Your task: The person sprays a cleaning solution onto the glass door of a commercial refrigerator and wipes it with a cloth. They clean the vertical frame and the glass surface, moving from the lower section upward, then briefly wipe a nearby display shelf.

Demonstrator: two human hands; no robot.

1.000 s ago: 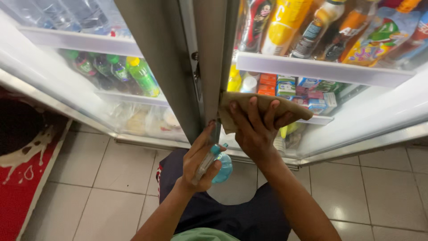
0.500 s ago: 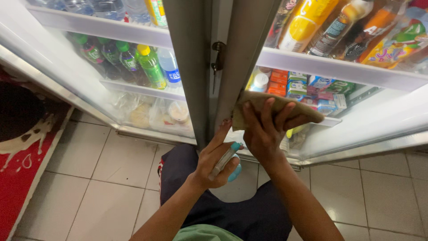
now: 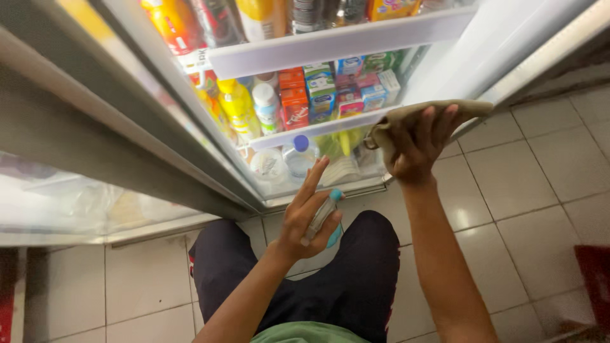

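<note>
My right hand (image 3: 416,149) presses a folded tan cloth (image 3: 467,109) flat against the lower glass of a drinks fridge door (image 3: 508,38), near its bottom right frame. My left hand (image 3: 308,216) hovers below the door with the index finger stretched up toward the glass. It grips a small spray bottle (image 3: 325,213) with a teal cap and grey body. Behind the glass, a white shelf (image 3: 330,44) carries bottles, and small juice cartons (image 3: 330,92) stand on the shelf below.
A second glass door (image 3: 76,197) stands to the left, with a grey metal post (image 3: 121,146) between the two. Yellow and clear bottles (image 3: 238,108) sit low inside. Pale floor tiles (image 3: 527,190) spread around my dark-trousered legs (image 3: 343,279). A red item (image 3: 594,273) lies at the right edge.
My view has swung right and closer. My right hand has slid the cloth to the right across the glass, and my left hand with the bottle has followed it.
</note>
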